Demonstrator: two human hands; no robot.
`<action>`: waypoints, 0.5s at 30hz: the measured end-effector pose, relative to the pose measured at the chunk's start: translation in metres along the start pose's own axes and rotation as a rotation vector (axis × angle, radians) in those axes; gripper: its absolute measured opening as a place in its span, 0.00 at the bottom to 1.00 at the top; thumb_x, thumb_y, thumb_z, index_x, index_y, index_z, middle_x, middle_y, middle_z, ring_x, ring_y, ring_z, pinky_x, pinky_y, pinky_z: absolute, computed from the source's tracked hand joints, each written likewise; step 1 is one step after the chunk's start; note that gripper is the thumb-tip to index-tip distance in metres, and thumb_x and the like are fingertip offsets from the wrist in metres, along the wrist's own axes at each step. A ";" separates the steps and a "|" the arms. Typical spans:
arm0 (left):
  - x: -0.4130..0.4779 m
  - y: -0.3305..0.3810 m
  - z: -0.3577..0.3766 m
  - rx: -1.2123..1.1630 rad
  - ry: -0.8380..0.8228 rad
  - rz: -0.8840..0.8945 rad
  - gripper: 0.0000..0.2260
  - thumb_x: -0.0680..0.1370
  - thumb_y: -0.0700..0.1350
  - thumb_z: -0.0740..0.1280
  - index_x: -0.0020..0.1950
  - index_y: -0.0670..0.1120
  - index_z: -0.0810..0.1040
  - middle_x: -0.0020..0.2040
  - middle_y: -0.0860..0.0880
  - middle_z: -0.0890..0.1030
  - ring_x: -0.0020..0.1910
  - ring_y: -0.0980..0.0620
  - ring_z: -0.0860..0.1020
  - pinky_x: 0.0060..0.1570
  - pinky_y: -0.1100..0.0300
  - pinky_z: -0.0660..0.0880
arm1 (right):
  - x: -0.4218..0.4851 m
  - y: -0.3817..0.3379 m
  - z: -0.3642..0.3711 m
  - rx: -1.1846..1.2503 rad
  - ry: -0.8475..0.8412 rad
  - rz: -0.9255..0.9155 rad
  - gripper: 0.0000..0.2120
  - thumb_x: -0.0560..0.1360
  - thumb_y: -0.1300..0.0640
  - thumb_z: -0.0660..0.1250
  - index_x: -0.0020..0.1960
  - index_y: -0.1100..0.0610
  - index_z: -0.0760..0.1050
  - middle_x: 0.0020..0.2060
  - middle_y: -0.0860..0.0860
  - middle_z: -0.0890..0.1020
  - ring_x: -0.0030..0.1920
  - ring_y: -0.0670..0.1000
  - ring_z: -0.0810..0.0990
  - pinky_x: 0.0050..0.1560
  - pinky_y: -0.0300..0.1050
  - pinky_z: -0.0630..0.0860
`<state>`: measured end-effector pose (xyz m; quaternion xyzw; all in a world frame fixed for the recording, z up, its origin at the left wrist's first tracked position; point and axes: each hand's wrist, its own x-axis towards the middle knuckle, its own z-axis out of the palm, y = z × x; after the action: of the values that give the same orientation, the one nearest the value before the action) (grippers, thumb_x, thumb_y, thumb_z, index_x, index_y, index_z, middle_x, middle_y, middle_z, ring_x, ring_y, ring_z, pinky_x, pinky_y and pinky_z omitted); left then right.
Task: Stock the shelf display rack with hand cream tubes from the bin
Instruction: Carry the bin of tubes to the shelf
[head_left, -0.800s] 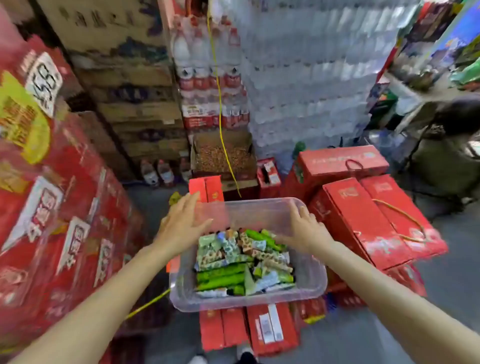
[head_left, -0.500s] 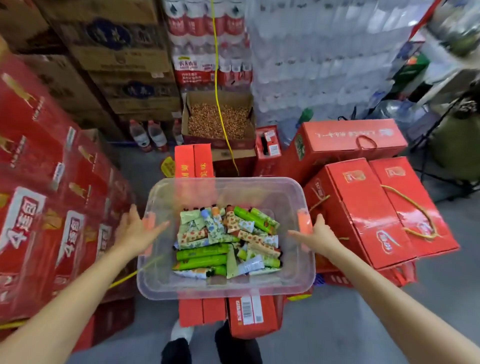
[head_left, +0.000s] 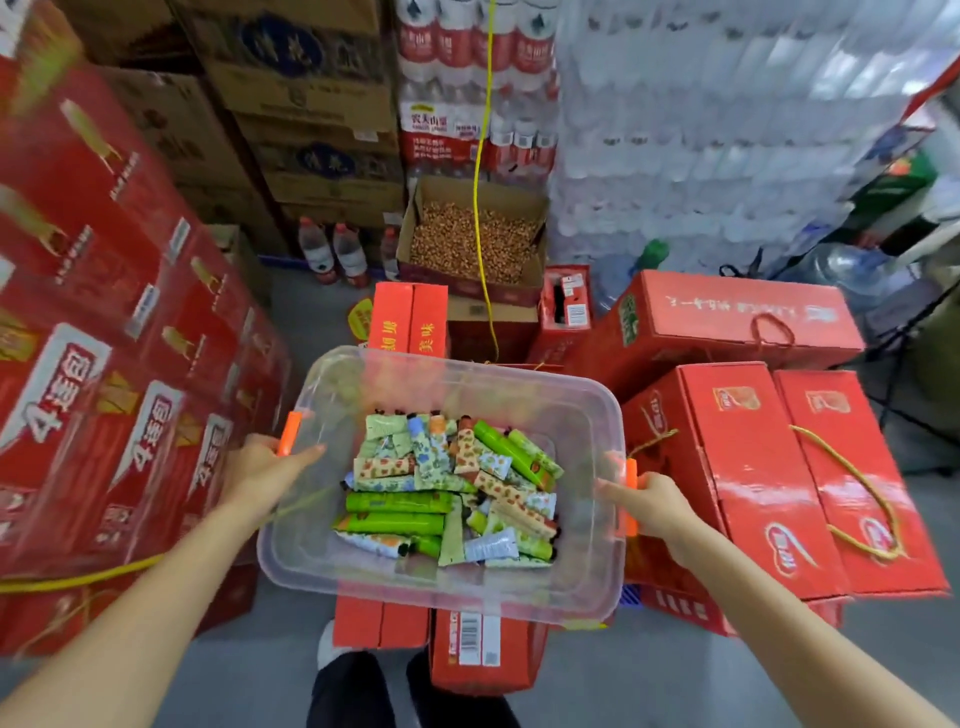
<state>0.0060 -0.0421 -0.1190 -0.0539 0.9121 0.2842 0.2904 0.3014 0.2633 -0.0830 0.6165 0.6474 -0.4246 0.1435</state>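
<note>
Clear bin (head_left: 582, 415) centre frame, hand cream tubes (head_left: 447, 493) heaped inside. Grip: right hand (head_left: 655, 506) curled round side latch (head_left: 630, 501); left hand (head_left: 262, 465) thumb over rim, fingers hidden, can't tell. Opposite ends = level lift, guessing.

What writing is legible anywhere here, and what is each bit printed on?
"4连包": red cases stacked at left.
"农夫山泉": water bottle pack label.
"美味": red carton behind the bin.
Too blurred to read: hand cream tubes, brown cartons, red gift boxes, barcode label digits.
</note>
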 end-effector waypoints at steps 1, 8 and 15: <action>-0.003 0.002 0.003 -0.030 0.006 0.016 0.24 0.65 0.58 0.77 0.41 0.40 0.74 0.34 0.44 0.77 0.41 0.40 0.81 0.44 0.46 0.79 | 0.002 0.002 0.002 0.061 -0.009 0.004 0.21 0.65 0.44 0.75 0.43 0.61 0.76 0.39 0.57 0.82 0.40 0.57 0.82 0.44 0.56 0.80; -0.017 -0.001 0.003 -0.016 -0.032 0.123 0.23 0.70 0.53 0.74 0.61 0.48 0.73 0.38 0.48 0.72 0.37 0.46 0.74 0.34 0.55 0.67 | -0.026 -0.006 0.017 0.124 0.150 -0.061 0.14 0.72 0.54 0.69 0.55 0.58 0.74 0.40 0.54 0.78 0.44 0.56 0.77 0.33 0.44 0.70; -0.058 -0.070 -0.012 -0.189 -0.008 0.130 0.25 0.69 0.54 0.74 0.64 0.55 0.73 0.52 0.47 0.77 0.49 0.43 0.77 0.50 0.44 0.78 | -0.077 -0.001 0.030 0.103 0.137 -0.196 0.25 0.72 0.57 0.70 0.67 0.54 0.68 0.45 0.52 0.76 0.44 0.53 0.73 0.34 0.42 0.67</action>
<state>0.0660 -0.1105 -0.1129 -0.0209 0.8816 0.3875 0.2687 0.3060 0.1896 -0.0461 0.5844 0.6902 -0.4261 0.0253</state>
